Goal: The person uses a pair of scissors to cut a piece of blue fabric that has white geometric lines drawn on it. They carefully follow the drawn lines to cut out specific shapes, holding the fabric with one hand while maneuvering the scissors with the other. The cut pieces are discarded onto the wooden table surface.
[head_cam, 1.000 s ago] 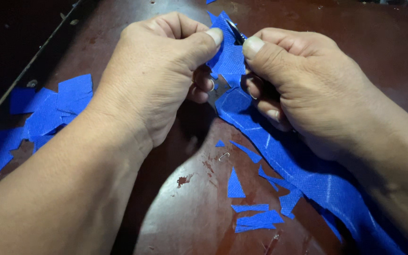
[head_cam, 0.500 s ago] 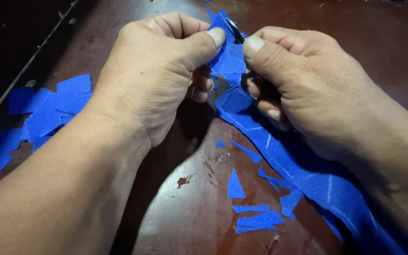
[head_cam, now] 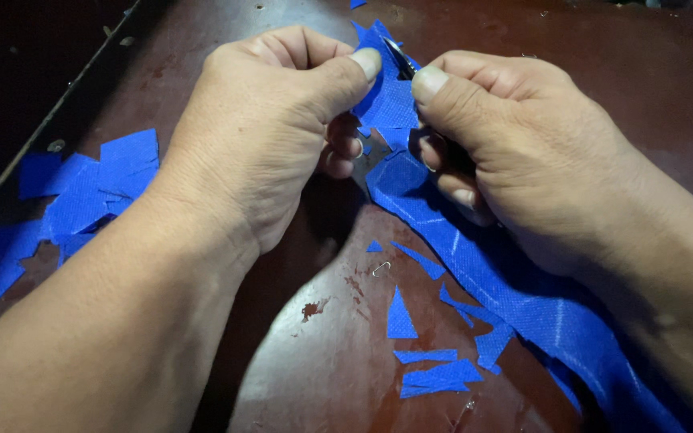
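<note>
Unmoved, both hands (head_cam: 274, 136) pinch woven blue strip (head_cam: 475, 265).

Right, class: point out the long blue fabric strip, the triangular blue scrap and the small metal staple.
long blue fabric strip (head_cam: 515, 301), head view, mid-length.
triangular blue scrap (head_cam: 399, 317), head view, centre.
small metal staple (head_cam: 381, 269), head view, middle.

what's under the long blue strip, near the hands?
The long blue strip lies on the dark reddish table. Its upper end is pinched between the left hand and right hand; whatever lies beneath is covered.
</note>
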